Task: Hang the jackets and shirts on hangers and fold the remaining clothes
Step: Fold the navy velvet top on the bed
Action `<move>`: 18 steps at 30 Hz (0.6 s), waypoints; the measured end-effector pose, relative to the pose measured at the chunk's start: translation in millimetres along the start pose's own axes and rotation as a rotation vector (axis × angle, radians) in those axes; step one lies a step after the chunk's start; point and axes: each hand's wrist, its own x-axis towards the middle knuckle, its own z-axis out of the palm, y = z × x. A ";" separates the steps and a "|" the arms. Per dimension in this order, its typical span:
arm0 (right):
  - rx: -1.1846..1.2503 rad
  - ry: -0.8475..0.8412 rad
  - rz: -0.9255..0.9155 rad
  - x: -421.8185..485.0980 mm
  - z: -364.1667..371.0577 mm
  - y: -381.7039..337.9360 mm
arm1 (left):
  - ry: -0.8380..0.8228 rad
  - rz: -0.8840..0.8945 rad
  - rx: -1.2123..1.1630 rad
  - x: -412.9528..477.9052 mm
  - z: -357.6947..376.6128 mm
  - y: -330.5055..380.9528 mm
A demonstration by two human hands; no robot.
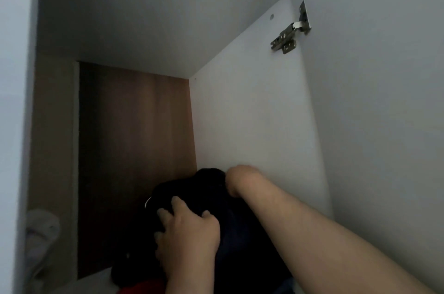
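A pile of dark, near-black clothes [206, 188] fills the lower right of a wardrobe compartment. My left hand [187, 231] lies on the front of the pile with its fingers curled into the fabric. My right hand [236, 179] reaches deeper along the right wall, bent at the wrist, its fingers buried in the top back of the pile and hidden. A strip of red cloth [141, 287] shows under the dark pile at the bottom edge.
The compartment has a white shelf above [156, 17], a white right wall [252, 113] and a brown back panel [134, 149]. The open door [384, 101] with a metal hinge [292, 32] stands at right. Light-coloured clothes [42, 229] sit at lower left.
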 end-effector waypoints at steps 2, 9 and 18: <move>0.160 0.300 -0.121 -1.8 -3.4 0.0 | 0.175 0.155 0.181 -3.5 -2.9 -0.2; 0.911 0.156 -0.266 -35.5 73.4 18.2 | -0.133 0.059 0.141 3.7 8.2 -4.6; 1.373 -0.103 -0.110 -42.1 106.8 16.0 | -0.233 0.000 0.187 -9.1 11.2 -6.5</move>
